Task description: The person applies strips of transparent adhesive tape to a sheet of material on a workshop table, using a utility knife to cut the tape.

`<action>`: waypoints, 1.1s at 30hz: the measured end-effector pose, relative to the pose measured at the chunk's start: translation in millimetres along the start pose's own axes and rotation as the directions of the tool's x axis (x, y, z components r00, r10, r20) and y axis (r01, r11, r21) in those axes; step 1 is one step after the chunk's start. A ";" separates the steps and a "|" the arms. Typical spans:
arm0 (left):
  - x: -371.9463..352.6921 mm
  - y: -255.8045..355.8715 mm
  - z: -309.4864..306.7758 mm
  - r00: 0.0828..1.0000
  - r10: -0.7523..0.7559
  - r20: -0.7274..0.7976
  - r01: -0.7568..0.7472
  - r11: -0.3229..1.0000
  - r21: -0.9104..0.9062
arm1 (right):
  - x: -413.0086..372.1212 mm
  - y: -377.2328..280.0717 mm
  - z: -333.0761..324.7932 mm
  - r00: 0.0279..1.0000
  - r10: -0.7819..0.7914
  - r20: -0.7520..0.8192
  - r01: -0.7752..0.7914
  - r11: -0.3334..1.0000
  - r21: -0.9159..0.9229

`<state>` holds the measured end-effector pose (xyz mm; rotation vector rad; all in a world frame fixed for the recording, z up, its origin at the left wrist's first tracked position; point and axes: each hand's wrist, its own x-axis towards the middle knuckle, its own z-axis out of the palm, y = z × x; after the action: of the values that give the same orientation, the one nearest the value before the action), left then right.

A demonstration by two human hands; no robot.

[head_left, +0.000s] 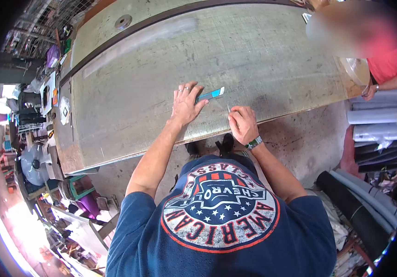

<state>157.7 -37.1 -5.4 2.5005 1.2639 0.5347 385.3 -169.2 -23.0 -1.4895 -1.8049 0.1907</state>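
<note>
My left hand [187,104] lies on the worktable near its front edge, fingers stretched out and two rings showing. Between its thumb and forefinger a flat blue strip with a white end [215,93] sticks out to the right along the tabletop; its other end is hidden at the hand. To the right, my right hand [243,123], with a banded watch at the wrist, is closed in a pinch. A thin, pale, pointed piece [228,109] juts up from its fingertips, close over the table.
The large scuffed worktable [133,97] has a dark rail [161,18] along its far side and a round metal disc [123,21] beyond. At the right corner stands a person in a red shirt [387,64]. Rolled material [378,124] is stacked at right; a fan [34,164] stands left.
</note>
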 end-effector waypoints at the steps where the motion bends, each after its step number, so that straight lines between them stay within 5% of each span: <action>1: 3.7 -5.1 1.0 1.000 -0.026 0.002 0.026 1.000 -0.015 | -0.7 -0.1 -0.5 1.000 0.000 0.014 -0.001 0.999 0.041; 7: 32.1 -5.7 -9.6 0.975 -0.131 -0.181 0.138 0.990 0.030 | 1.5 -13.2 -13.8 0.995 0.005 0.096 -0.024 0.981 0.193; 8: 32.0 8.5 -16.6 0.972 0.050 -0.229 -0.042 0.998 0.042 | 6.6 -19.1 -15.5 0.995 -0.005 0.104 -0.016 0.979 0.201; 10: 22.2 44.0 -42.1 0.963 -0.092 0.254 0.188 0.904 -0.384 | 14.7 -32.0 -25.0 0.993 0.002 0.116 -0.025 0.981 0.191; 12: 9.6 55.8 -33.4 0.766 -0.026 0.642 0.458 0.723 -0.517 | 19.2 -41.9 -31.4 0.996 -0.026 0.089 0.006 0.977 0.215; 15: -23.0 51.5 -44.5 0.669 -0.036 0.742 0.697 0.375 -0.611 | 39.3 -51.8 -37.6 0.995 -0.070 0.069 0.051 0.967 0.250; 22: -93.4 39.3 -91.1 0.581 -0.216 0.785 0.807 0.023 -0.590 | 60.8 -86.1 -23.1 0.961 -0.242 0.135 0.176 0.908 0.380; 24: -113.5 41.8 -97.1 0.514 -0.247 0.822 0.812 -0.169 -0.558 | 67.4 -95.6 -8.2 0.929 -0.328 0.170 0.228 0.871 0.436; 26: -139.1 29.2 -92.8 0.613 -0.287 0.736 0.758 -0.048 -0.650 | 70.4 -105.7 6.5 0.897 -0.374 0.235 0.220 0.840 0.497; 27: -143.9 39.6 -107.2 0.604 -0.384 0.699 0.704 -0.154 -0.693 | 71.5 -115.7 10.4 0.874 -0.397 0.281 0.178 0.799 0.575; 29: -163.8 31.9 -128.5 0.664 -0.404 0.630 0.694 0.018 -0.720 | 85.3 -136.9 8.7 0.815 -0.444 0.372 0.088 0.730 0.678; 30: -171.1 26.9 -143.1 0.709 -0.389 0.589 0.669 0.103 -0.736 | 92.6 -147.7 10.6 0.790 -0.447 0.419 -0.003 0.682 0.731; 33: -180.2 16.3 -201.7 0.781 -0.311 0.542 0.620 0.279 -0.733 | 92.2 -177.3 58.7 0.662 -0.489 0.568 -0.529 0.233 0.816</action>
<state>-19.7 -175.5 145.6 1.1283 1.0823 0.4563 209.7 -121.0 78.0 -0.3454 -1.5124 1.9250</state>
